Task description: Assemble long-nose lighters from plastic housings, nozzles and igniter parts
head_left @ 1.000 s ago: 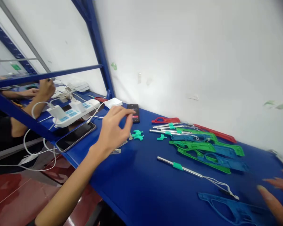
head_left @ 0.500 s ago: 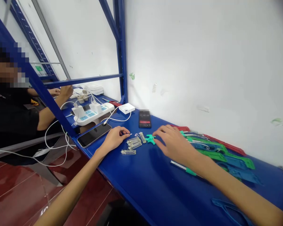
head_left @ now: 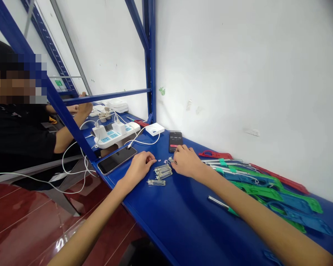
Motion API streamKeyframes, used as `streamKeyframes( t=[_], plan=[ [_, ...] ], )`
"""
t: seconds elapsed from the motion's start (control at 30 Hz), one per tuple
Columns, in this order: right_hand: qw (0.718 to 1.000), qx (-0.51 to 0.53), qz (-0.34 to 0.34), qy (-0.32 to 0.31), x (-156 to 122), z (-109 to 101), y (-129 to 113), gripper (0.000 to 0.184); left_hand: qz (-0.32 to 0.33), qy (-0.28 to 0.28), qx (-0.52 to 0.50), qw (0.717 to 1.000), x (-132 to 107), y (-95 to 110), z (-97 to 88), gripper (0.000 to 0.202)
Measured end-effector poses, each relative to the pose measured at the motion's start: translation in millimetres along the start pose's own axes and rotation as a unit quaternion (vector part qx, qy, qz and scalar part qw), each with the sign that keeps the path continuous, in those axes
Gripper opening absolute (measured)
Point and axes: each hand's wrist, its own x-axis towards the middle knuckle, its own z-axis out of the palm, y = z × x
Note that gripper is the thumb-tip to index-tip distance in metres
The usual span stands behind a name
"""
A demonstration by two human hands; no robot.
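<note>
My left hand point(head_left: 141, 165) rests on the blue table point(head_left: 177, 218) with its fingers curled, fingertips by a tiny pale bit beside several small clear plastic pieces point(head_left: 161, 172). My right hand point(head_left: 185, 161) lies just right of those pieces, fingers bent down onto the table at a clear piece near a black phone point(head_left: 175, 141). What its fingers hold, if anything, is hidden. The teal plastic parts seen before are covered by this hand.
Green, blue and red plastic frames point(head_left: 269, 184) and metal rods point(head_left: 220, 204) lie to the right along the white wall. A second phone point(head_left: 117, 159), a white power strip point(head_left: 115, 133) with cables and a white box point(head_left: 154, 129) sit at left. Another person point(head_left: 22, 133) sits beyond the blue rack post.
My right hand came in from the far right to the clear pieces and now covers the teal parts. My left hand dropped onto the table. The view swung left.
</note>
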Motion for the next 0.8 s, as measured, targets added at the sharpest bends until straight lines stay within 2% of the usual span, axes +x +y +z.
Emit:
streamKeyframes(
  t=[0.13, 0.23, 0.33, 0.47, 0.57, 0.63, 0.73, 0.8],
  plan=[
    [0.999, 0.007, 0.025, -0.037, 1, -21, 9, 0.037, 0.016, 0.019, 0.003, 1.0, -4, -4, 3.2, 0.037],
    [0.997, 0.041, 0.053, -0.05, -10, -43, 22, 0.034, 0.018, 0.033, -0.006, 0.999, -6, -2, 4.0, 0.037],
    [0.991, 0.09, 0.087, -0.05, -42, -68, 33, 0.032, 0.009, 0.048, -0.025, 0.999, -6, 2, -0.1, 0.037],
    [0.981, 0.152, 0.113, -0.036, -110, -94, 41, 0.031, -0.01, 0.078, -0.075, 0.994, -10, 19, -13.0, 0.035],
    [0.972, 0.185, 0.144, -0.009, -171, -98, 43, 0.039, -0.002, 0.082, -0.142, 0.986, -22, 49, -19.5, 0.031],
    [0.964, 0.195, 0.18, 0.011, -209, -96, 40, 0.04, 0.02, 0.052, -0.204, 0.977, -33, 79, -17.7, 0.029],
    [0.935, 0.23, 0.264, 0.05, -248, -93, 27, 0.042, 0.064, -0.06, -0.306, 0.948, -47, 130, -4.3, 0.021],
    [0.906, 0.281, 0.313, 0.047, -258, -91, 14, 0.045, 0.089, -0.147, -0.361, 0.917, -51, 161, 10.0, 0.017]
  ],
)
